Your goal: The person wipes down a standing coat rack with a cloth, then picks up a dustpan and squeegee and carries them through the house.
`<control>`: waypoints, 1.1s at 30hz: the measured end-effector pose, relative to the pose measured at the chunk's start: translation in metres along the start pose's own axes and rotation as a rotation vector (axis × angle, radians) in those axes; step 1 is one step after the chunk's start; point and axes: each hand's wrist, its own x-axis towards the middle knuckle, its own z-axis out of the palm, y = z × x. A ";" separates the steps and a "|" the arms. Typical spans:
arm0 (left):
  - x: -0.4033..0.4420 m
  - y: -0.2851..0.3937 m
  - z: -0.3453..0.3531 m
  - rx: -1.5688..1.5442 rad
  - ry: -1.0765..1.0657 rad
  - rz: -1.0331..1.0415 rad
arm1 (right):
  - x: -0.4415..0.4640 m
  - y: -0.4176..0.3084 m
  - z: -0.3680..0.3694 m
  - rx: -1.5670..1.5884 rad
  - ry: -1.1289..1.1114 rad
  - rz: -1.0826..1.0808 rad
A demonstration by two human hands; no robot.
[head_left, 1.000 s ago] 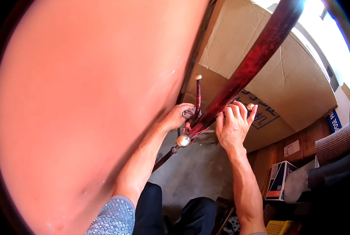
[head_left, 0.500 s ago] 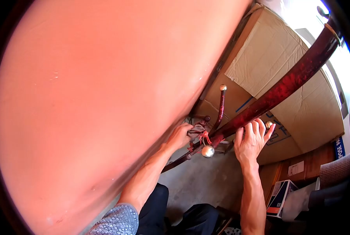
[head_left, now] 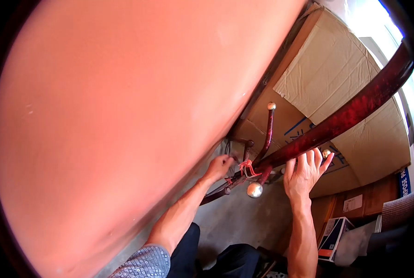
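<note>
Glossy dark-red tubular stand w/ gold ball tips slants above the grey concrete floor, btwn a big smooth pink-orange panel & tan cardboard w/ blue print (tight corner, that). Panel's lower-right edge runs nr the left hand; more open floor btwn the forearms. L hand: fingers curled, blurry, can't tell if holding anything, just beside the stringy red cord at the stand's joint. Right hand: fingers apart, tips at pole's underside; can't tell if gripping. Vs. prev. frame: pole's gold-ringed end's out of view.
</note>
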 end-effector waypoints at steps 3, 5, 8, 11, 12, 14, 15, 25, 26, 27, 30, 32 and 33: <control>0.004 0.013 -0.008 -0.307 0.294 0.027 | 0.000 0.000 -0.001 0.001 -0.023 -0.010; 0.020 0.028 -0.010 -0.383 0.241 0.199 | -0.001 -0.001 0.002 0.005 0.014 -0.006; 0.043 0.034 0.000 -0.277 0.217 0.450 | -0.001 -0.001 0.002 0.003 0.003 -0.004; 0.076 -0.016 0.024 -0.175 0.206 0.375 | -0.001 0.001 0.004 0.017 0.011 -0.005; 0.090 -0.037 0.032 -0.256 0.179 0.228 | -0.001 0.000 0.003 0.012 0.011 -0.001; 0.125 -0.068 0.035 -0.327 0.117 0.256 | 0.000 -0.001 0.003 0.015 0.003 -0.007; 0.155 -0.108 0.043 -0.476 0.000 0.213 | 0.000 0.000 0.004 0.021 0.006 -0.008; 0.144 -0.101 0.065 0.014 0.431 0.266 | -0.004 0.004 0.011 0.012 0.024 -0.023; 0.143 -0.098 0.061 0.013 0.427 0.263 | -0.004 0.004 0.010 0.011 0.019 -0.022; 0.144 -0.097 0.056 0.003 0.424 0.286 | -0.003 0.004 0.010 0.017 0.014 -0.019; 0.107 -0.055 0.029 0.070 0.395 0.186 | -0.004 0.002 0.009 0.034 0.015 0.004; 0.081 -0.021 0.016 -0.140 0.317 0.144 | -0.001 0.001 0.010 0.045 0.038 -0.002; 0.072 -0.009 0.010 -0.237 0.279 0.140 | -0.001 0.002 0.009 0.037 0.030 -0.002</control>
